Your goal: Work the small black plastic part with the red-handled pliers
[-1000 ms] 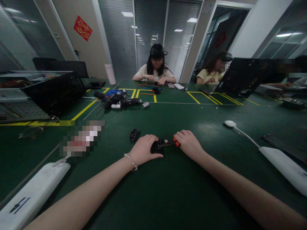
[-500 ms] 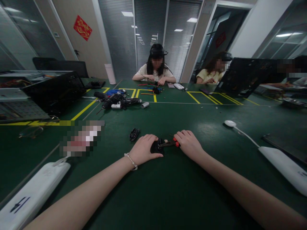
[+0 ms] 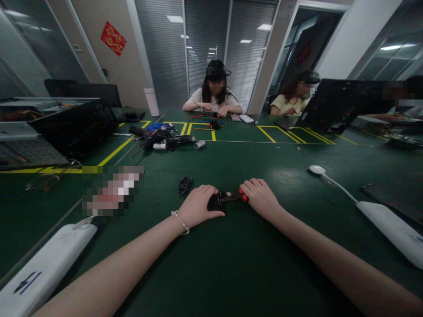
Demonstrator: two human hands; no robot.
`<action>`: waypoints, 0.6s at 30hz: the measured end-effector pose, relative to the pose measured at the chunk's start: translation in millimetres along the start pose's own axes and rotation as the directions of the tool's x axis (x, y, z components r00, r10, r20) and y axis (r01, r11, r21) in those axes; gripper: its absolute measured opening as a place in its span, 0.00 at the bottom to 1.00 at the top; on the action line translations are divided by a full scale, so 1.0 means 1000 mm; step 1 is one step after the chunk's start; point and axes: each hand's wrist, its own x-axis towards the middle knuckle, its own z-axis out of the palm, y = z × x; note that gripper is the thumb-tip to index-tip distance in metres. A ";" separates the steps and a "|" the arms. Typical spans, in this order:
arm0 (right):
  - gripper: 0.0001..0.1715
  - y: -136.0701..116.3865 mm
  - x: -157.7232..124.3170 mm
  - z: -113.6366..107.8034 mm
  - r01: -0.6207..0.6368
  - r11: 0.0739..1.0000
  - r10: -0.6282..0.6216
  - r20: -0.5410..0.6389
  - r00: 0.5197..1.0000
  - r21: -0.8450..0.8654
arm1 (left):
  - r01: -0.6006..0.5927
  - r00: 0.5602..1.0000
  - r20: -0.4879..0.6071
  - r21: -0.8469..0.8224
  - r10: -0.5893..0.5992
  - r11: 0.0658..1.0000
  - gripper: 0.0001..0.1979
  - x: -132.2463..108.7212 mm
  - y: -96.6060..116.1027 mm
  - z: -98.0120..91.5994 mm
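My left hand [image 3: 198, 204] grips a small black part [image 3: 214, 202] against the green table, thumb along its near edge and fingers over the far side. My right hand [image 3: 261, 196] is closed round the red handles of a pair of pliers [image 3: 233, 197]. The dark jaws of the pliers point left and reach the right edge of the black part. Whether the jaws are clamped on it I cannot tell. Just beyond my left hand lies a second black piece [image 3: 185, 185], with a ridged, uneven top.
White power banks [image 3: 49, 259] [image 3: 386, 224] lie on both sides. Glasses [image 3: 46, 180] rest at the left. An electric screwdriver [image 3: 153, 140] and cables sit farther back. A dark monitor [image 3: 79, 125] stands at the left. A co-worker [image 3: 213, 97] sits opposite.
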 end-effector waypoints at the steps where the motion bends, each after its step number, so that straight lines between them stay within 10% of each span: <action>1: 0.13 -0.001 0.000 0.000 -0.004 1.000 0.004 0.001 1.000 -0.002 | 0.001 1.000 -0.002 0.003 -0.001 1.000 0.28 0.000 0.000 0.000; 18: 0.14 0.000 0.000 0.000 -0.006 1.000 0.006 -0.013 1.000 0.016 | -0.001 1.000 -0.004 0.001 0.001 1.000 0.28 -0.001 -0.001 0.000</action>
